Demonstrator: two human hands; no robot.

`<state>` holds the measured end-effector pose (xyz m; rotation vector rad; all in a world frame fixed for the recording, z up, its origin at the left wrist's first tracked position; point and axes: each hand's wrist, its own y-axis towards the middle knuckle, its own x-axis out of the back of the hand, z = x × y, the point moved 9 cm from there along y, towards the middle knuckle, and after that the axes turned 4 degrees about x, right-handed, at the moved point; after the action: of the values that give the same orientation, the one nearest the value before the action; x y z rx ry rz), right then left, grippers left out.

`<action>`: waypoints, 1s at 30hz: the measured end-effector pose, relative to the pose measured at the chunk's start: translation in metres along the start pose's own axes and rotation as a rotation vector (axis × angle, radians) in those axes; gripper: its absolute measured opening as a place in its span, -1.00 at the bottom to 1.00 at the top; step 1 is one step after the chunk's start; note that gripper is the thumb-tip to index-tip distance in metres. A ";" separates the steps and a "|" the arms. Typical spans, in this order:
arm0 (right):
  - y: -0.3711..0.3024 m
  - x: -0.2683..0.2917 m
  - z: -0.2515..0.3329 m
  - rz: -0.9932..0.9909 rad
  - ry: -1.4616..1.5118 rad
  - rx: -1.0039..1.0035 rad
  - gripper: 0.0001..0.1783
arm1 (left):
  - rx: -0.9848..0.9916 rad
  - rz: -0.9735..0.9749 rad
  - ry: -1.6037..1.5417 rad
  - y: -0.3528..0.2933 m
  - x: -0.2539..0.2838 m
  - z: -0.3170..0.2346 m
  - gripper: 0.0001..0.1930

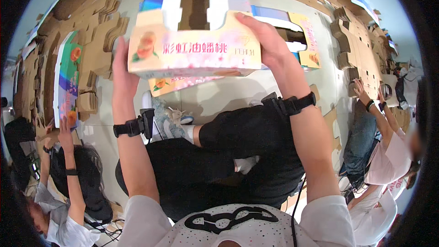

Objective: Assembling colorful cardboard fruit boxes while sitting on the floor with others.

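A printed cardboard fruit box [196, 55], cream and pink with pictures of peaches and a cut-out in its near wall, is held up in front of me. My left hand [124, 64] presses against its left side, the fingers partly hidden behind it. At the right corner my right hand [267, 39] grips the box, fingers over the upper edge of the near wall. Below the held box, the edge of another printed box [160, 88] shows, mostly covered. A further fruit box [311, 41] stands on the floor beyond my right hand.
Flat brown cardboard stacks lie left [93, 77] and right [361, 50]. At the left a co-worker's hand [66, 135] touches a green and blue box [68, 73]. Another co-worker's hand [361, 92] reaches the right stack. My crossed legs [247, 132] rest on the tiled floor [201, 96].
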<state>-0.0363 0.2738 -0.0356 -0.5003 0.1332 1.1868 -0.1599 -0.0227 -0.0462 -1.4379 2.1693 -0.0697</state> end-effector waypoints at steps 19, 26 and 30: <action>-0.064 -0.003 0.025 -0.115 -0.233 -0.028 -0.14 | -0.164 0.180 1.426 0.014 -0.032 0.083 -0.19; 0.004 0.111 0.081 -0.119 -1.919 0.513 0.24 | -0.144 0.214 1.654 0.005 -0.043 0.103 -0.21; 0.008 0.130 0.078 0.123 -1.897 0.431 0.15 | -0.103 0.239 1.620 0.006 -0.053 0.106 -0.21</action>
<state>-0.0069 0.4213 -0.0152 1.1157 -1.1894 1.2707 -0.1012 0.0520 -0.1182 -1.1988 3.5245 -1.4886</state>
